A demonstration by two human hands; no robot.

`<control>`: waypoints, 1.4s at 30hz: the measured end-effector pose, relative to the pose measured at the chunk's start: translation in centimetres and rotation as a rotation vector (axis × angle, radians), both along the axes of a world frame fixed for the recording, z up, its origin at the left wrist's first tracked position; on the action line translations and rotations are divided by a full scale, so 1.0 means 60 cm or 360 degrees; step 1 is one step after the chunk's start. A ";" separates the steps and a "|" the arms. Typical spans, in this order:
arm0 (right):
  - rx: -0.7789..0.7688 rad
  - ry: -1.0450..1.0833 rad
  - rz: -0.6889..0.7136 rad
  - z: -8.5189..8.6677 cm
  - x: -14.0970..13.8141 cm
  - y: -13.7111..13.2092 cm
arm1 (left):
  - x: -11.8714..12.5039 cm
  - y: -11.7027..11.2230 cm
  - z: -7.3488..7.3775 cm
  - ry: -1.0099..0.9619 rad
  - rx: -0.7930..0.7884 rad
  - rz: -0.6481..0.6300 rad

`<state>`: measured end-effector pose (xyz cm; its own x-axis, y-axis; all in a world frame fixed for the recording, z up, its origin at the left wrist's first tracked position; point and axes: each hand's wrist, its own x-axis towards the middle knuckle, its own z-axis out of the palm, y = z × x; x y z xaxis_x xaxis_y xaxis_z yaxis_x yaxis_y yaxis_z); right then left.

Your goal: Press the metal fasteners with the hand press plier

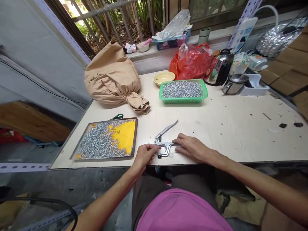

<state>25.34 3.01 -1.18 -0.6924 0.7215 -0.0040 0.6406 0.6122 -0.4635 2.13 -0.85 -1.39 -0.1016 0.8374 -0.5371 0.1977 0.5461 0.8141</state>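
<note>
A pair of metal snap pliers lies on the table near its front edge, with its upper handle raised. My right hand has its fingers closed round the pliers' lower handle at the right. At the jaws, my left hand pinches close to a small red part; what sits between these fingertips is too small to make out. To the left, a shallow tray with a yellow bottom holds many small silvery metal pieces.
A green basket full of similar metal pieces stands behind the pliers. Around it are a brown paper sack, a cream dish, a red plastic bag and a steel kettle. Green-handled scissors lie behind the tray.
</note>
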 end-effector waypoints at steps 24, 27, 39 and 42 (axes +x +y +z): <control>0.0132 -0.0221 -0.0095 0.001 -0.005 0.015 | -0.009 0.016 -0.010 0.0263 -0.0176 -0.0476; 0.0263 -0.0230 0.0004 -0.005 -0.005 0.053 | -0.007 0.015 -0.010 0.0269 -0.0165 -0.0510; 0.0269 -0.0240 0.0208 -0.031 -0.012 0.105 | -0.003 0.009 -0.009 0.0273 -0.0179 -0.0509; 0.0280 -0.0260 0.0211 -0.027 -0.011 0.099 | -0.003 0.009 -0.010 0.0304 -0.0183 -0.0490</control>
<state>24.71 8.95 -2.80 -0.7813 0.6242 -0.0060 0.6070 0.7575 -0.2401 1.95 -0.33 -1.99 0.0382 0.7795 -0.6252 0.5093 0.5231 0.6834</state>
